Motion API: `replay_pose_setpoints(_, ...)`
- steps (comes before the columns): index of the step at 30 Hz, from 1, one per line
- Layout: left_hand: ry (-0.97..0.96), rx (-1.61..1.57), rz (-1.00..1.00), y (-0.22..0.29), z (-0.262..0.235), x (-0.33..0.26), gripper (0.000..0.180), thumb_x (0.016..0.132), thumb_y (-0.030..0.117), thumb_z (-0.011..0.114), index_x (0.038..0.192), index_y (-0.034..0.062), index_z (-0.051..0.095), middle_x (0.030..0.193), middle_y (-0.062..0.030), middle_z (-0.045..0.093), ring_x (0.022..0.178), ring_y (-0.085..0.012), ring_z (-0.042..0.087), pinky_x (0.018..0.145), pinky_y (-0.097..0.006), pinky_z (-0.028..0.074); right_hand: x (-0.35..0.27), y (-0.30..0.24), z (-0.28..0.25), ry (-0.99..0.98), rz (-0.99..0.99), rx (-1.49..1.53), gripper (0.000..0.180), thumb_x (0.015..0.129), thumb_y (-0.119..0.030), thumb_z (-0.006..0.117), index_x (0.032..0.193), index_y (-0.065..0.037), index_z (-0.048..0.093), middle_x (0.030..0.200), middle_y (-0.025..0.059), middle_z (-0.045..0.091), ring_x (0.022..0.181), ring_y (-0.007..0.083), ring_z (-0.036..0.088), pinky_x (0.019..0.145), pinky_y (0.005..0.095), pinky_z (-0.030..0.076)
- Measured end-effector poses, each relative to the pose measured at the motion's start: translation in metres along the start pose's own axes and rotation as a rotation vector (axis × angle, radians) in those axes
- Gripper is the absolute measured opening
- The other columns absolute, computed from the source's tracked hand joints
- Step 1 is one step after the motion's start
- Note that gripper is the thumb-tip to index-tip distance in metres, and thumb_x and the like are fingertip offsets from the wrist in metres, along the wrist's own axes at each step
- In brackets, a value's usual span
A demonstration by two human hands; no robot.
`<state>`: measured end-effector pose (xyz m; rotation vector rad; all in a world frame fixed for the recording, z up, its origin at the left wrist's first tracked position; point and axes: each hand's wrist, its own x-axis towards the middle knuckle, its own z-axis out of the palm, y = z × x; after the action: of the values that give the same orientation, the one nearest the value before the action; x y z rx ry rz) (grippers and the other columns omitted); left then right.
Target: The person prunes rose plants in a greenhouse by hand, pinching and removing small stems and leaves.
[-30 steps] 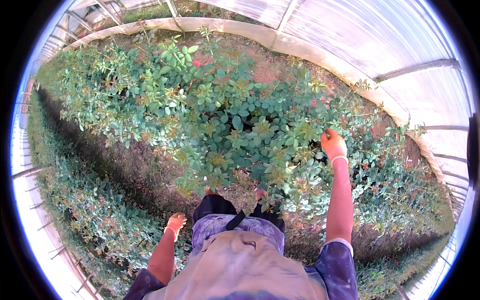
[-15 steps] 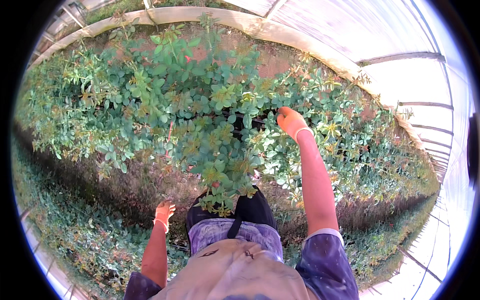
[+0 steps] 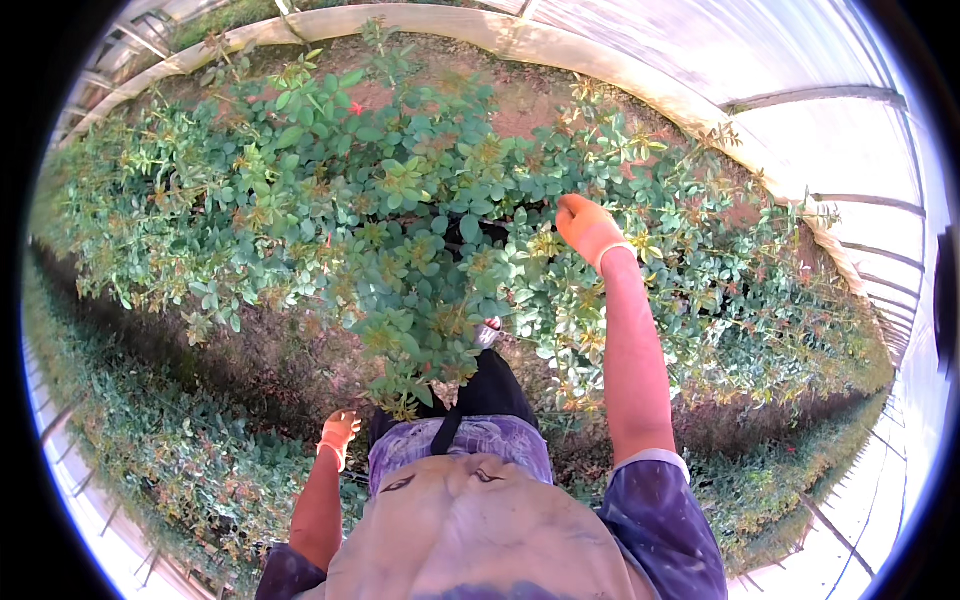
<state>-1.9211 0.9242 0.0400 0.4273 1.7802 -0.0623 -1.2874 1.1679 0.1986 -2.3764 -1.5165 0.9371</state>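
My right hand (image 3: 588,228), in an orange glove, reaches out over the row of leafy, rose-like bushes (image 3: 400,180). Its fingers are curled closed among the leaves, and whatever they may grip is hidden. Green and reddish young shoots surround it. My left hand (image 3: 341,430), gloved in orange too, hangs low beside my left thigh, over the path. Its fingers are loosely bent and a little apart, with nothing visible in them. One tall leafy shoot (image 3: 400,350) leans toward my waist, between the two hands.
Bare brown soil (image 3: 270,355) forms a narrow path under me. Behind it runs another row of bushes (image 3: 150,430). A pale plastic sheet wall (image 3: 800,150) with ribs curves along the far and right sides. My shoe (image 3: 487,332) shows beside the bushes.
The view has shifted slightly, and my shoe now shows below the bushes. My right hand stays closed among the leaves; my left hand still hangs low.
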Motion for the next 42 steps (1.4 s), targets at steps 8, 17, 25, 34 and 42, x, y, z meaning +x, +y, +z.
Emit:
replay_pose_setpoints(8,0.104,-0.177,0.089,-0.017,0.008,-0.052,0.034,0.098,0.028,0.055,0.124,0.0070,0.062,0.098,-0.0054,0.071,0.077,-0.0141,0.065,0.060,-0.027,0.049,0.015,0.047,-0.059,-0.073,-0.005,-0.212,0.026,0.093,-0.027,0.053,0.103,-0.009,0.068,0.107,0.0175,0.070,0.104,0.0378,0.065,0.090,0.0442,0.051)
replay_pose_setpoints(17,0.151,-0.240,-0.090,-0.114,0.038,-0.123,0.029,0.098,0.026,0.057,0.118,0.0056,0.063,0.092,-0.0041,0.070,0.073,-0.0131,0.063,0.059,-0.028,0.049,0.164,0.193,-0.079,-0.067,0.134,0.125,0.034,0.095,-0.027,0.056,0.126,-0.016,0.065,0.105,0.0118,0.071,0.096,0.0275,0.069,0.079,0.0395,0.054)
replay_pose_setpoints(25,0.263,-0.073,-0.273,-0.150,0.046,-0.206,0.029,0.096,0.026,0.058,0.115,0.0047,0.066,0.095,-0.0061,0.071,0.080,-0.0165,0.068,0.065,-0.029,0.050,0.244,0.227,-0.009,-0.247,-0.413,-0.908,0.031,0.095,-0.034,0.057,0.115,-0.012,0.063,0.121,0.0142,0.066,0.101,0.0333,0.066,0.080,0.0464,0.055)
replay_pose_setpoints(34,0.249,-0.091,-0.177,-0.108,0.056,-0.200,0.034,0.098,0.028,0.059,0.121,0.0038,0.063,0.097,-0.0064,0.072,0.086,-0.0161,0.068,0.071,-0.029,0.052,0.294,0.254,0.016,-0.562,-0.360,-0.409,0.035,0.095,-0.028,0.062,0.120,-0.004,0.060,0.114,0.0115,0.064,0.101,0.0276,0.066,0.078,0.0389,0.053)
replay_pose_setpoints(42,0.192,-0.140,-0.076,-0.066,0.071,-0.181,0.036,0.097,0.026,0.058,0.124,0.0037,0.062,0.103,-0.0067,0.072,0.090,-0.0153,0.067,0.076,-0.027,0.051,0.231,0.268,0.029,-0.351,0.174,0.220,0.033,0.097,-0.027,0.062,0.118,-0.003,0.059,0.111,0.0099,0.065,0.102,0.0232,0.066,0.076,0.0354,0.052)
